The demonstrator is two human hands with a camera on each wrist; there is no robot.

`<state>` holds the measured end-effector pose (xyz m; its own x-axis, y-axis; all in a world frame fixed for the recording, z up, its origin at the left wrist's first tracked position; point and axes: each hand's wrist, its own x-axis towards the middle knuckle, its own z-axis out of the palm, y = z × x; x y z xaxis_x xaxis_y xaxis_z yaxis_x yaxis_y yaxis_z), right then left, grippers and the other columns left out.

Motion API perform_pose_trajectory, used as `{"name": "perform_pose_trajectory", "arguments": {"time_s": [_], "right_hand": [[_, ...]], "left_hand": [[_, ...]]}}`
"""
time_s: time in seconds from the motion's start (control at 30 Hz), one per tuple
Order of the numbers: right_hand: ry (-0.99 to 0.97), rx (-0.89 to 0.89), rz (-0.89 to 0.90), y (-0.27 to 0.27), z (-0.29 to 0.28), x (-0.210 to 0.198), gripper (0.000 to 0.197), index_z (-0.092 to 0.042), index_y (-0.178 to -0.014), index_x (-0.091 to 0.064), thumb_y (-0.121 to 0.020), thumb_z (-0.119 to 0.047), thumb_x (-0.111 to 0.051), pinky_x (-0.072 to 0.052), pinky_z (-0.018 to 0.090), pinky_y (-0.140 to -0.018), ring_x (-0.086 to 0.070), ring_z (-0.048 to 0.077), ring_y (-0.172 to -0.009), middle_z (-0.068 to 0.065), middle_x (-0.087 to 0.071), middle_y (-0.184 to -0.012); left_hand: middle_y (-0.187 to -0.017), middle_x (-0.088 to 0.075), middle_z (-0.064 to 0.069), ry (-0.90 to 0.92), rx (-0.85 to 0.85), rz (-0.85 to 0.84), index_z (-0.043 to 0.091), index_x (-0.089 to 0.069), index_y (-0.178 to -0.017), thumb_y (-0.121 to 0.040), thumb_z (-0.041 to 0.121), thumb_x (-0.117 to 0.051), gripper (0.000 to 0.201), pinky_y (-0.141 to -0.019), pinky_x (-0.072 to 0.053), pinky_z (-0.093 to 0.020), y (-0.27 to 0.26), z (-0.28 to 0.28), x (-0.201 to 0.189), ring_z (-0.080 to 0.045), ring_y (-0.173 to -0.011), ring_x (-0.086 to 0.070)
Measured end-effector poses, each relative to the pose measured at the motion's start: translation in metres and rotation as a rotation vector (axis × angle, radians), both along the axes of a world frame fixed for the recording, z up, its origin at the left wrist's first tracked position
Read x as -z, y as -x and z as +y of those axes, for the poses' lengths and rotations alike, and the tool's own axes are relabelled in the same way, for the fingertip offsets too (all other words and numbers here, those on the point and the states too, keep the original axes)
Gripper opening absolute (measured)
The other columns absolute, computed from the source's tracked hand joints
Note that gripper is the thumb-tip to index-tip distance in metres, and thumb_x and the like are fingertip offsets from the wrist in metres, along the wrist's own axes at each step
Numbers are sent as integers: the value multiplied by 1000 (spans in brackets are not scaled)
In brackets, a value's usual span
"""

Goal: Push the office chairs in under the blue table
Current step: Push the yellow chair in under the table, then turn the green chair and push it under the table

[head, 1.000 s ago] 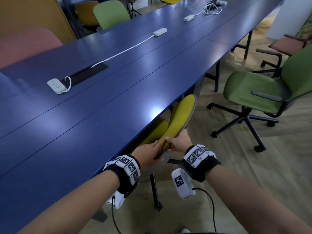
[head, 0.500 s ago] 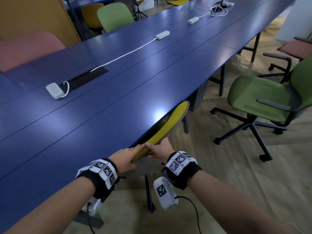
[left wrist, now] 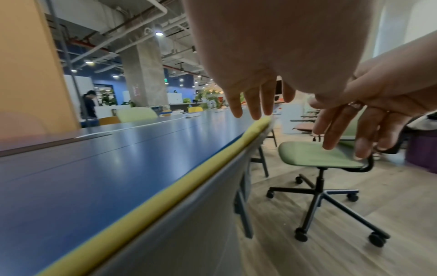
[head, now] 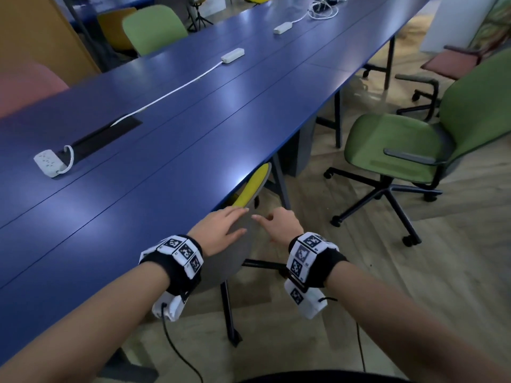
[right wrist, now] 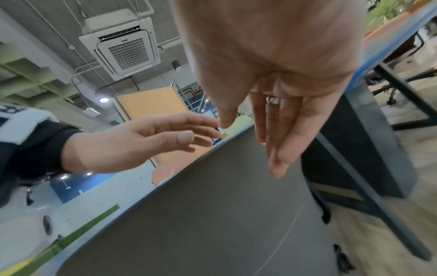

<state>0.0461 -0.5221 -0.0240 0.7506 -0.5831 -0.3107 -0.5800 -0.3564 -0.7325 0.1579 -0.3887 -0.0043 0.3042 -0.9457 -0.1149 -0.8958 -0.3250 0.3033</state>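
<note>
The yellow office chair (head: 254, 186) is tucked under the long blue table (head: 166, 120); its yellow top edge (left wrist: 165, 196) lies along the table's rim and its grey back shell (right wrist: 212, 214) faces me. My left hand (head: 224, 228) hovers over that grey back with straight, spread fingers and holds nothing. Just to the right, my right hand (head: 273, 225) is relaxed and empty. Whether either hand touches the shell I cannot tell. A green office chair (head: 392, 145) stands out on the floor to the right, away from the table.
A pink-seated chair (head: 453, 62) stands farther back on the right. White power strips (head: 48, 163) and cables lie on the table top. Black table legs (head: 337, 117) stand between the chairs. Green and orange chairs (head: 152, 29) sit at the table's far side.
Both hands have let go of the yellow chair's backrest and opened. The chair has slid farther under the table, so less of its yellow back shows.
</note>
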Motion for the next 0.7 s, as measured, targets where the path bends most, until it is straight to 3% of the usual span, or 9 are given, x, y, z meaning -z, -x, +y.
{"name": "perform_pose_trajectory", "arguments": {"time_s": [0.1,0.17,0.27,0.43,0.7], "right_hand": [[85,63,11,20,-22,-7,47,-13,-55,-45,-87,-46,-54,-43,31,-60,-54,24,-61,2,-52,-60],[134,113,20,36,-38,-13,40,-7,-75,-58,-86,-44,-54,-46,33,-66,-60,31,-77,11,-63,-80],[210,197,23,61,-64,-18,37,-5,-93,-62,-87,-41,-53,-47,38,-75,-61,35,-91,15,-66,-98],[381,368,16,108,-116,-23,33,-5,-94,-62,-88,-35,-52,-44,43,-85,-59,35,-99,15,-67,-102],[446,609,67,173,-203,-19,29,-7,-95,-63,-89,-32,-50,-42,39,-82,-58,35,-99,14,-66,-101]], "left_hand": [[-147,-36,-6,50,73,-24,18,-31,-139,-95,33,-44,49,-109,-28,-34,14,-35,-3,-20,-132,-35],[-146,-37,-6,70,125,-30,17,-32,-139,-95,31,-45,48,-109,-28,-32,21,-60,-4,-20,-133,-35],[-147,-36,-6,91,172,-29,17,-32,-138,-94,29,-47,48,-109,-31,-36,33,-100,-6,-22,-131,-38],[-145,-37,-9,129,239,13,13,-34,-138,-94,26,-47,47,-108,-31,-36,68,-171,-15,-26,-129,-39],[-138,-46,-12,150,461,31,11,-37,-135,-96,25,-44,42,-104,-34,-38,117,-284,-4,-27,-124,-45]]}}
